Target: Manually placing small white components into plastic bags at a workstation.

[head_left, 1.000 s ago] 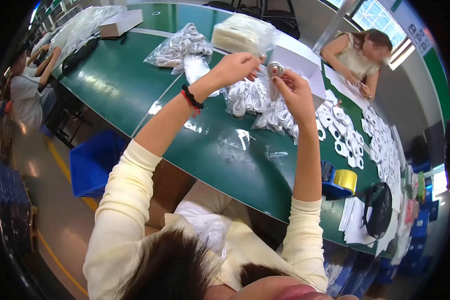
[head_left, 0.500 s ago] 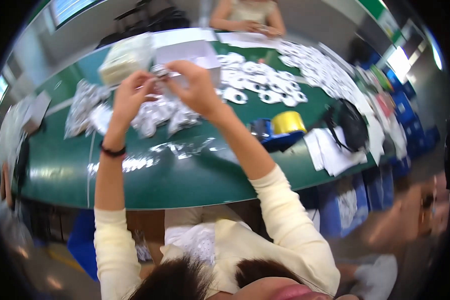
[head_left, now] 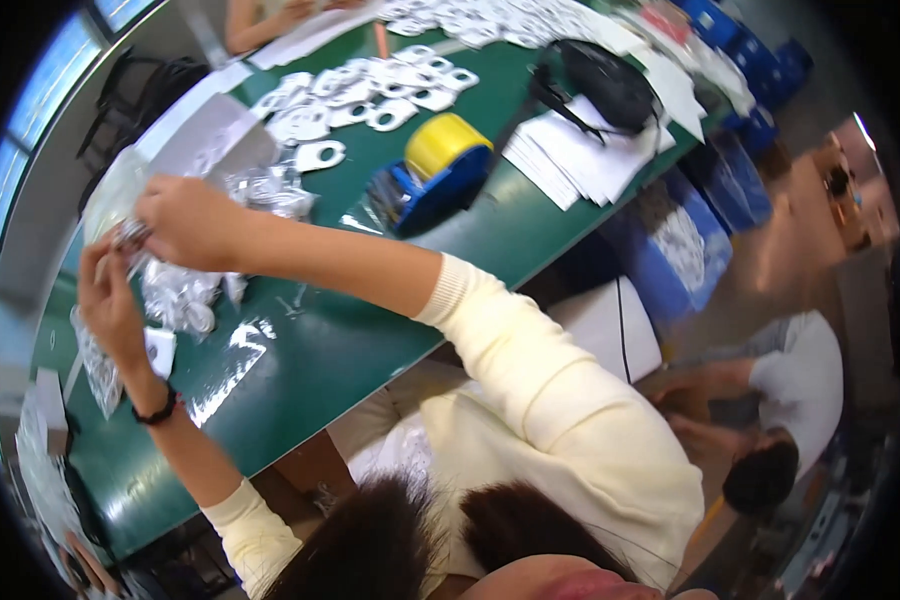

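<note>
My left hand (head_left: 110,310) and my right hand (head_left: 185,225) meet over the far left part of the green table. Between their fingertips they pinch a small shiny grey-white piece (head_left: 130,235), too small and blurred to name. Just below and beside the hands lies a heap of clear plastic bags (head_left: 175,295) with white things inside. Behind my right hand stands an open white box (head_left: 215,140) with more clear bags (head_left: 275,190) next to it. A pale wrapped bundle (head_left: 110,190) sits beyond my fingers, partly hidden by them.
White cut-out tags with round holes (head_left: 390,112) are spread across the table (head_left: 320,365). A blue tape dispenser with a yellow roll (head_left: 448,148), paper sheets (head_left: 570,160) and a black bag (head_left: 600,85) lie to the right. One person (head_left: 270,25) sits opposite; another (head_left: 800,380) is at right.
The view has swung to the right, so the table and my hands appear further left and tilted. Both hands still pinch the small piece together.
</note>
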Tool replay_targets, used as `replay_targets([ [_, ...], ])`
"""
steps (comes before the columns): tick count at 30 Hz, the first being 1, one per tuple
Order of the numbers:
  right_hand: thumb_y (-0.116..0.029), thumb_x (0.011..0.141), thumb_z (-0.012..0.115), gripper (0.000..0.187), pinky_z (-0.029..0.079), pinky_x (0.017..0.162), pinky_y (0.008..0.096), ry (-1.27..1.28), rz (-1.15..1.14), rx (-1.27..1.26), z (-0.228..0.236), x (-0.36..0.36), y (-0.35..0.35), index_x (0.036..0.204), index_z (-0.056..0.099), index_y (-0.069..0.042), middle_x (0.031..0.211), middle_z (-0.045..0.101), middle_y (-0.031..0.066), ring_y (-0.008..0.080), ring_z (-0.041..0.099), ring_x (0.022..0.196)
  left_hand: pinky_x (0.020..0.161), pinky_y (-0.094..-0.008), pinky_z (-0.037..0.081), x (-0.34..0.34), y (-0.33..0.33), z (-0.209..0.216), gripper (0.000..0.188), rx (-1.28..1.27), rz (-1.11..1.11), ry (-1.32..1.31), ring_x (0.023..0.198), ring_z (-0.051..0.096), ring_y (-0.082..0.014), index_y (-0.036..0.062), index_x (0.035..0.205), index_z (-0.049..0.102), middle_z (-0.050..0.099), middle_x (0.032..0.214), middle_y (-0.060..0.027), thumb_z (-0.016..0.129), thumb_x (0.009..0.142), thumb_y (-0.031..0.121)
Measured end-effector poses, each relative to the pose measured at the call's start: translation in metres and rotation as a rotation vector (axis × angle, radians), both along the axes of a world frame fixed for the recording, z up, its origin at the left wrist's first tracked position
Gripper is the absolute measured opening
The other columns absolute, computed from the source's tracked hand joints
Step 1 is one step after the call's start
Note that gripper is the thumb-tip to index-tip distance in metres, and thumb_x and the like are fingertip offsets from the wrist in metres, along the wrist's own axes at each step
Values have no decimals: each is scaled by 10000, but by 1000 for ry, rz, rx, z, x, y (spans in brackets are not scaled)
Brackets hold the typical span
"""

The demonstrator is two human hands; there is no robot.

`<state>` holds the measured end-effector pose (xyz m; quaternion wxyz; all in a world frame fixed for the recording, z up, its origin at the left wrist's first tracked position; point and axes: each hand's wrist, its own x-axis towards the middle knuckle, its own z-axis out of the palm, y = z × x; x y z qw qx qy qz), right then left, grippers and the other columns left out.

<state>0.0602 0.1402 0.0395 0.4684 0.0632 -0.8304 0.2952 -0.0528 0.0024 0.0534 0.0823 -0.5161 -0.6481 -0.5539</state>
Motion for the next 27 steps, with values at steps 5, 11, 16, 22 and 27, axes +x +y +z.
replay_targets([
  [5, -236, 688, 682, 329, 501, 694, 410, 26, -70, -52, 6, 0, -11, 930, 608, -26, 989, 569, 204, 355, 607, 824, 848, -257, 464, 0, -4, 13, 156, -47, 112, 72, 953, 572, -136, -46, 1012, 528, 590, 1083, -120, 455, 935, 67],
  [11, -246, 696, 679, 431, 499, 682, 424, -142, -11, -99, 14, -18, -1, 958, 509, 53, 885, 601, 213, 361, 603, 818, 870, -325, 501, 16, 2, 26, 181, -33, 84, 402, 975, 591, -215, -79, 1022, 510, 565, 1143, -202, 424, 936, 55],
  [16, -389, 771, 587, 386, 491, 714, 409, 97, -9, 0, 15, -58, 15, 1011, 605, -87, 877, 645, 139, 313, 618, 840, 846, -316, 518, 5, 10, 24, 199, -37, 213, 372, 927, 592, -217, -94, 1026, 511, 582, 1079, -185, 461, 919, 66],
  [22, -377, 818, 541, 325, 482, 772, 421, 8, 156, 118, 30, -51, 28, 1047, 653, -175, 964, 649, 76, 302, 607, 887, 847, -329, 489, -29, 2, 30, 239, 93, 29, -204, 945, 569, -251, -85, 1068, 468, 550, 1024, -195, 487, 905, 88],
  [27, -401, 850, 495, 325, 470, 801, 425, -176, 5, 74, 32, -29, 24, 1035, 655, -187, 991, 644, 83, 304, 601, 922, 863, -339, 476, -21, 8, 27, 240, 54, 61, -231, 956, 569, -269, -64, 1084, 457, 542, 1058, -197, 478, 907, 96],
])
